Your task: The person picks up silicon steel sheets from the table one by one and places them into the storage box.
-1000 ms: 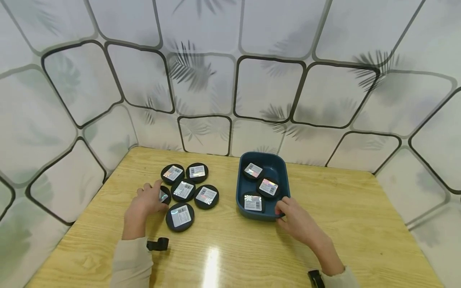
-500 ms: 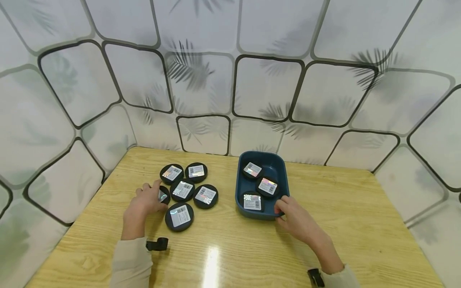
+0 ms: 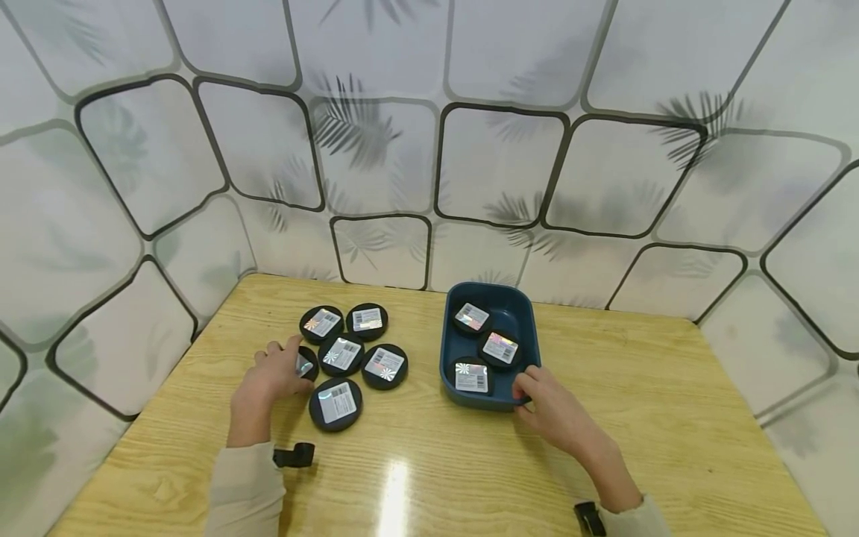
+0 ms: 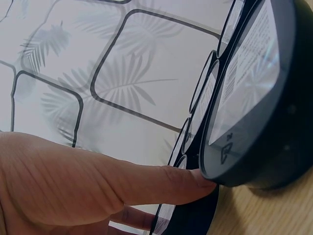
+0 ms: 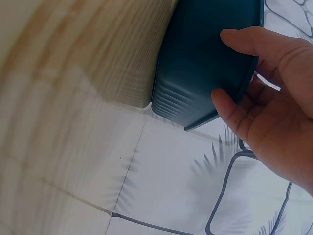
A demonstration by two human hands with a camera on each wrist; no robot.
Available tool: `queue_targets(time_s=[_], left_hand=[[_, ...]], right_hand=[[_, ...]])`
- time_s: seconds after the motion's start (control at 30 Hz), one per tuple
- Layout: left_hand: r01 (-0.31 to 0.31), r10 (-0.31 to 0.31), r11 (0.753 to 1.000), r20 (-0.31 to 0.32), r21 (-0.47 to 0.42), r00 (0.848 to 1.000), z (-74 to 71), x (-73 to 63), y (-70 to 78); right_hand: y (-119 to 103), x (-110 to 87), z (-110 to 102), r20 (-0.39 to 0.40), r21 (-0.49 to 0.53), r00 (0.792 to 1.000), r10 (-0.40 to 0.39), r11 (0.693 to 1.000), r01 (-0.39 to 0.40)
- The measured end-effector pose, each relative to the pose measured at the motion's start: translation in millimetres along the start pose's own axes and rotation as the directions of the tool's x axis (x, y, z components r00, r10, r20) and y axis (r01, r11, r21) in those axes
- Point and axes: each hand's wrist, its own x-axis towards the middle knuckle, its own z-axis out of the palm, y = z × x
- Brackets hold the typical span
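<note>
My left hand (image 3: 265, 380) has its thumb and fingers around a flat round black container (image 3: 305, 365) with a silvery barcode label, partly hidden by the hand. Close in front of it lies another labelled black container (image 3: 335, 405); in the left wrist view my thumb meets the edge of this nearer container (image 4: 244, 98). My right hand (image 3: 557, 414) grips the near right corner of a dark blue plastic bin (image 3: 493, 403). From the right wrist, the thumb presses the outer wall of the bin (image 5: 200, 63) while fingers hook over its rim.
Several more black containers lie close together beyond the left hand, among them one at the right of the group (image 3: 385, 366). Three similar ones sit in the bin, the middle one (image 3: 499, 349) included. A patterned cloth wall (image 3: 382, 164) stands behind the wooden table (image 3: 637, 388).
</note>
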Motion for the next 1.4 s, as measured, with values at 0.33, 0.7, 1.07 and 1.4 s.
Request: queue_targets(time_s=[0.33, 0.7, 1.07, 1.4], left_hand=[[0.001, -0.001, 1.000, 0.001, -0.002, 1.000, -0.1, 0.7, -0.2], [0.002, -0.002, 1.000, 0.000, -0.001, 1.000, 0.7, 0.9, -0.3], [-0.004, 0.004, 1.000, -0.005, -0.011, 1.000, 0.7, 0.9, -1.9], [-0.014, 0.013, 1.000, -0.014, -0.009, 1.000, 0.1, 0.5, -1.1]], right_hand=[[0.8, -0.3, 0.2, -0.007, 0.006, 1.000, -0.009, 1.000, 0.009], [0.2, -0.4, -0.9, -0.002, 0.013, 1.000, -0.008, 1.000, 0.008], [0.7, -0.5, -0.7, -0.010, 0.017, 1.000, -0.013, 1.000, 0.013], [-0.3, -0.3, -1.4, 0.002, 0.011, 1.000, 0.000, 1.000, 0.000]])
